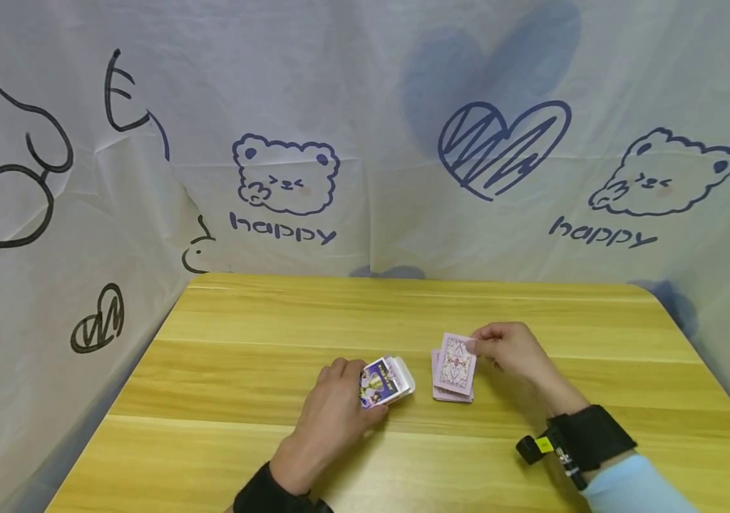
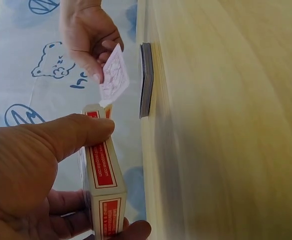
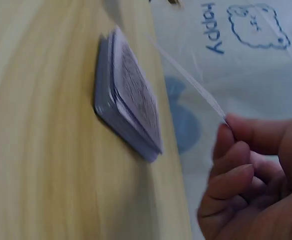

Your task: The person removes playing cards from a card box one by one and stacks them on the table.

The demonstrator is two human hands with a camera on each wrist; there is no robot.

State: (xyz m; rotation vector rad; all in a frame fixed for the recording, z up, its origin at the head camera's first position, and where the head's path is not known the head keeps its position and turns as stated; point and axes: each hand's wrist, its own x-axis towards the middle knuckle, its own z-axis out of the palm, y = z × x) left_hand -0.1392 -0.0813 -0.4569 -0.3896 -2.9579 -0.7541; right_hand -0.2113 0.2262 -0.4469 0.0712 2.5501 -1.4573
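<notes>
My left hand (image 1: 334, 402) grips a small card box (image 1: 383, 382) with a purple picture on its front; red panels show on its side in the left wrist view. The box's white flap end (image 1: 405, 375) points toward the cards. Between thumb and fingers of my right hand (image 1: 514, 354) is a pinched playing card (image 1: 458, 365), pink with a patterned back. That card hangs above a stack of playing cards (image 3: 131, 95) on the table, apart from it in the right wrist view. The stack's edges are slightly uneven.
Both hands work over a yellow wood-grain table (image 1: 243, 342). Behind it and at the sides hangs a white cloth (image 1: 391, 142) with drawn bears, hearts and lettering. A black band (image 1: 589, 438) with a small device wraps the right wrist.
</notes>
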